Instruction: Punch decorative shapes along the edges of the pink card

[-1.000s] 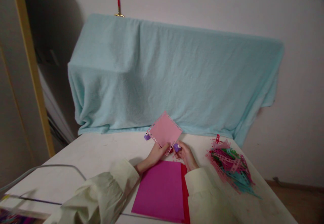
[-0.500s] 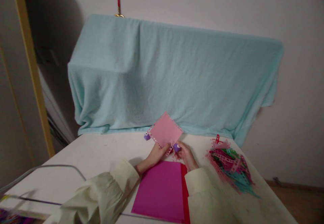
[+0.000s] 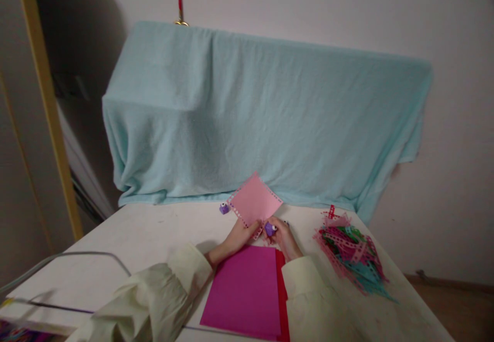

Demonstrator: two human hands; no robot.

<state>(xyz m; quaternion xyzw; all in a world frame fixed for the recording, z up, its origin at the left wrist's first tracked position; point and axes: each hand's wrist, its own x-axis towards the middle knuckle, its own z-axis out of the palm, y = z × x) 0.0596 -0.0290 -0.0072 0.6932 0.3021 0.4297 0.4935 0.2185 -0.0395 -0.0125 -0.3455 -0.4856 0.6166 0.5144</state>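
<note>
My left hand (image 3: 240, 235) is closed on the lower corner of a pink sheet of paper (image 3: 255, 200), which is held up at a slant. Rows of small punched holes run along the sheet's edges. A small purple paper punch (image 3: 270, 228) with a white spot sits in the closed fingers of my right hand (image 3: 283, 237), close beside the sheet's lower right edge. Whether the punch touches the paper, I cannot tell. Another small purple punch (image 3: 224, 208) lies on the table by the sheet's left corner. Below my hands rests a stack of magenta paper (image 3: 243, 293) with red sheets (image 3: 283, 301) under it.
A tangled heap of punched paper strips (image 3: 353, 257) lies on the right of the white table (image 3: 162, 228). Behind the table hangs a light blue cloth (image 3: 270, 120). A grey cable (image 3: 83, 253) crosses the table's left side.
The pink sheet has shifted slightly to the right. In my right hand the purple punch has turned and dropped a little, showing more of its white spot.
</note>
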